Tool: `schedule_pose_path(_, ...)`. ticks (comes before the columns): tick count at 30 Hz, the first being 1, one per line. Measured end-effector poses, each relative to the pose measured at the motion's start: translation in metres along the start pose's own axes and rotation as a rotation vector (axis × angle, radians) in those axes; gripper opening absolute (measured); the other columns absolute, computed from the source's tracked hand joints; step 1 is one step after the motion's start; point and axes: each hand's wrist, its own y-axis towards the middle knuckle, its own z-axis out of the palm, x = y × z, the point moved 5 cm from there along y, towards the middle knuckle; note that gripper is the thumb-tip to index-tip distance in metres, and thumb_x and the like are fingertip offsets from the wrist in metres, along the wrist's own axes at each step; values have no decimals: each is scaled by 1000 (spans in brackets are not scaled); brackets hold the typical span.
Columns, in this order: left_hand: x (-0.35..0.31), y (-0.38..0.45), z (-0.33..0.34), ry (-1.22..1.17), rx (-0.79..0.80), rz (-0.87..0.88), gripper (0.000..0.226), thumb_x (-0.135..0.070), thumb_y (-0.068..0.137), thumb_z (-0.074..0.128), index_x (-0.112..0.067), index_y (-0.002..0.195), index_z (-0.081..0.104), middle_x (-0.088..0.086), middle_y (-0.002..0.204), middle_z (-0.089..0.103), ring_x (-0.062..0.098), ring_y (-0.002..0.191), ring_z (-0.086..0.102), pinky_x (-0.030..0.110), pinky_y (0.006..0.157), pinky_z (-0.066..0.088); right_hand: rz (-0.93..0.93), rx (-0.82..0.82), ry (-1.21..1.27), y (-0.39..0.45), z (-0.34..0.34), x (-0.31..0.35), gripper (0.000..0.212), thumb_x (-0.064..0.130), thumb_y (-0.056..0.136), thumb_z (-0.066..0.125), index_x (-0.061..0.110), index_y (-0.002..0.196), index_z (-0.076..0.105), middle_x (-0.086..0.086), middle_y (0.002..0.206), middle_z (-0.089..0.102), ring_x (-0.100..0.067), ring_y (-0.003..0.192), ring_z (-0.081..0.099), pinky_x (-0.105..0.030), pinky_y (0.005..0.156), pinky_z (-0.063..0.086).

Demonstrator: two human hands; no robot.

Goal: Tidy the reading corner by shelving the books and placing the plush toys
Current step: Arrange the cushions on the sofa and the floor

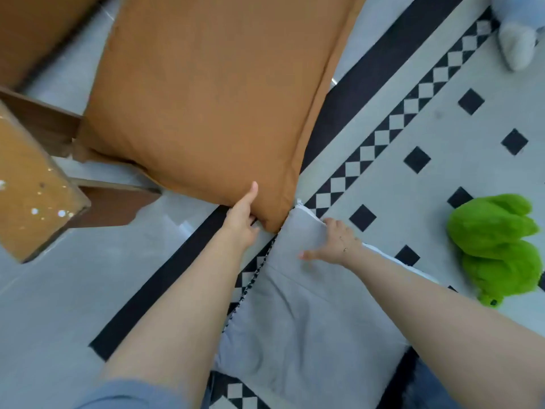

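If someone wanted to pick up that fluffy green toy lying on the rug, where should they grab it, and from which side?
Probably around the middle of the green plush toy, reaching straight down from above. It lies flat on the patterned rug with open rug all round, and its soft, bulging body should give fingers plenty to close on. The right hand is nearer, but it grips the grey cushion.

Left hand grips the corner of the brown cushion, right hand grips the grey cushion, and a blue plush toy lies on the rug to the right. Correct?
Not quite: the head view shows the plush toy is green. The left hand, brown cushion, right hand, grey cushion and rug are as stated.
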Motion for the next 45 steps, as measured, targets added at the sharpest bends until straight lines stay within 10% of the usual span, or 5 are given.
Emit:
schedule_pose_path(5, -7, 33, 11, 50, -97, 46, 111, -61, 51, 85, -18, 142, 38, 0, 135, 56, 22, 117, 57, 45, 102, 46, -69, -128, -167, 15, 15, -7, 87, 55, 64, 76, 17, 131, 36, -8, 122, 45, -26, 117, 44, -32, 100, 33)
schedule_pose_path(12, -32, -51, 21, -27, -86, 180, 77, -31, 71, 83, -12, 135, 46, 4, 126, 61, 21, 108, 62, 43, 97, 51, 70, 150, 117, -57, -14, -13, 42, 30, 65, 82, 25, 70, 40, 7, 80, 51, -18, 82, 51, -24, 59, 38)
schedule_pose_path(17, -54, -165, 47, -17, -113, 256, 65, -17, 77, 79, -6, 133, 47, 7, 122, 63, 22, 107, 63, 42, 99, 49, 206, -45, 294, -163, -50, -27, 27, 21, 65, 73, 18, 65, 46, 0, 66, 53, -18, 58, 49, -22, 46, 29)
schedule_pose_path(32, -93, -390, 97, -99, 44, 80, 21, -10, 87, 67, -6, 106, 59, 10, 99, 65, 25, 85, 62, 42, 78, 48, 512, -985, 1585, -375, -165, -56, 61, 21, 56, 89, 8, 108, 60, -2, 106, 66, -22, 103, 62, -26, 82, 45)
schedule_pose_path(45, -56, -511, 145, -160, -87, 362, 51, 0, 75, 73, -8, 123, 56, 11, 113, 67, 29, 96, 65, 39, 75, 54, 469, -895, 1707, -436, -234, -106, 61, 22, 69, 82, 3, 121, 57, -12, 119, 64, -31, 107, 62, -42, 92, 51)
